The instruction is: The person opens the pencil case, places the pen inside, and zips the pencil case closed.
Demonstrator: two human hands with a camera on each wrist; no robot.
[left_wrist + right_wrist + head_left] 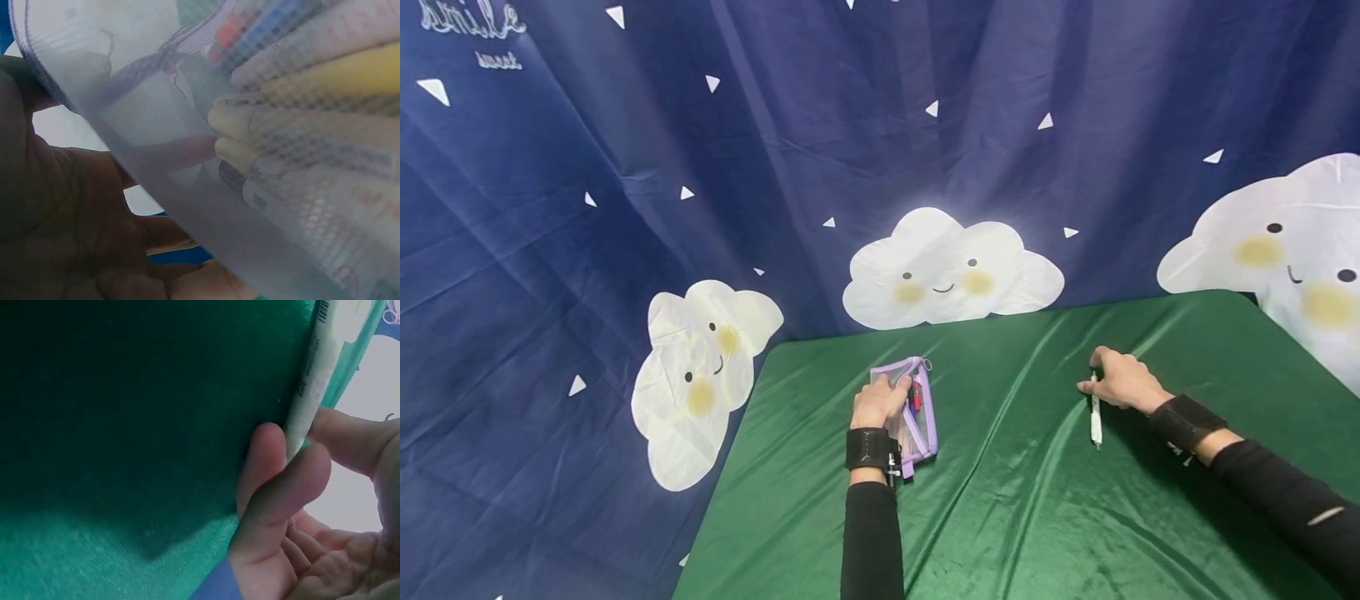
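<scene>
A clear mesh pencil case (931,421) with lavender trim lies on the green cloth in the head view, under my left hand (877,402). Up close in the left wrist view, the thumb and fingers hold its edge, and one finger shows through the mesh. Several pens and markers (331,81) fill the case, among them a yellow one, a blue one and a red-tipped one. To the right, my right hand (1124,382) pinches a white pen (1096,423) near its far end. Its thumb and fingertips (270,440) flank the barrel in the right wrist view.
Green cloth (1000,517) with long creases covers the table. A dark blue curtain (820,108) with white clouds and triangles hangs behind and at the left. Black bands (1185,421) with small devices circle both wrists.
</scene>
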